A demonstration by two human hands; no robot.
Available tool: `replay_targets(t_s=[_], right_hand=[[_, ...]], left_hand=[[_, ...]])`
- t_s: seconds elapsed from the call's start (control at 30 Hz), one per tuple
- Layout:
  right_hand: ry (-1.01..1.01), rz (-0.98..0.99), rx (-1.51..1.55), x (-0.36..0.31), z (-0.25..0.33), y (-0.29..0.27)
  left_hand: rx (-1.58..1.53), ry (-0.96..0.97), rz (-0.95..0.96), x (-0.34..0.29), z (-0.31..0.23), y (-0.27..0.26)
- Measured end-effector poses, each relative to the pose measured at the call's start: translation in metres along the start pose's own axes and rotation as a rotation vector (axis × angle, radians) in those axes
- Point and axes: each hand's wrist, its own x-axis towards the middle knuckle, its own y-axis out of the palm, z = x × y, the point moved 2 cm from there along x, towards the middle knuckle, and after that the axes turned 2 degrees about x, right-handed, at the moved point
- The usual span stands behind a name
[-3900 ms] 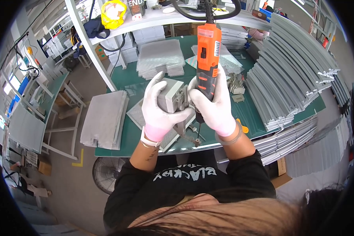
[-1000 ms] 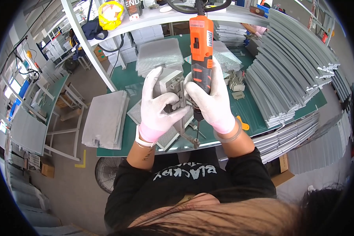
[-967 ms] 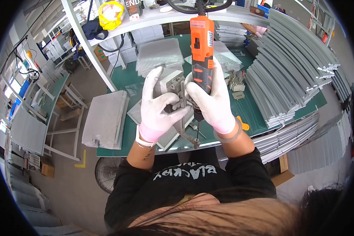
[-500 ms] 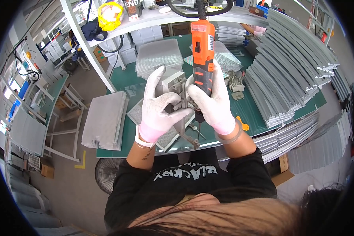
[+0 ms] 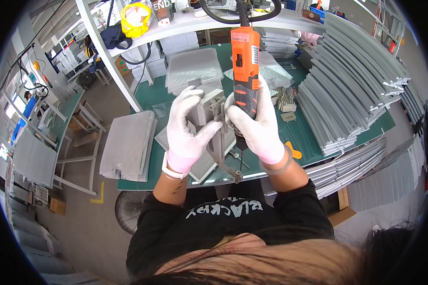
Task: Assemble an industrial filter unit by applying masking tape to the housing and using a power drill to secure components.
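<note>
While both gloved hands work close together above the near bench edge, the scene reads so:

Right hand (image 5: pixel 254 121): white-gloved fingers clenched around the lower body of an orange electric screwdriver (image 5: pixel 245 61), which stands upright with its cable rising out of the top of the view.
Screwdriver bit: runs down below the right fingers toward the bench; its tip is too small to judge.
Left hand (image 5: pixel 188 128): white-gloved, with pink cuff; fingers and thumb grasping a grey metal bracket part (image 5: pixel 211 102), held just beside the right fingers and touching them.
Wrist: a white band (image 5: pixel 170 170) sits below the left cuff.
Under the fingers: a flat mesh panel (image 5: pixel 204 161) lies on the green bench mat (image 5: pixel 152 97).
Left of the left fingers: a stack of grey mesh sheets (image 5: pixel 128 145) at the bench's end.
Right of the right fingers: an orange tool handle (image 5: pixel 293 151) on the mat, then small metal fittings (image 5: pixel 285 102).
Further right: long stacks of grey metal strips (image 5: pixel 347 95).
Beyond the fingers: more mesh stacks (image 5: pixel 192 71), then a white shelf (image 5: pixel 185 23) carrying a yellow object (image 5: pixel 135 16).
</note>
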Motion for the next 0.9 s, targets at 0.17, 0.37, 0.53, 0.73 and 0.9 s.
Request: replay_targets(t_s=[0.17, 0.37, 0.53, 0.73, 0.9], right_hand=[[-0.031, 0.015, -0.107, 0.000, -0.004, -0.001], [-0.030, 0.009, -0.118, 0.006, -0.008, 0.000], [-0.047, 0.033, -0.106, 0.012, -0.009, -0.007], [0.074, 0.116, 0.112, 0.031, 0.003, -0.020], [0.031, 0.230, 0.325, 0.042, -0.013, -0.042]], left_hand=[[0.092, -0.050, -0.005, 0.006, -0.003, 0.003], [0.110, -0.007, -0.052, 0.005, 0.004, 0.007], [0.118, 0.005, -0.040, 0.006, 0.008, 0.007], [-0.248, 0.020, -0.056, 0.006, 0.013, -0.005], [-0.431, -0.174, -0.028, -0.016, 0.045, -0.019]])
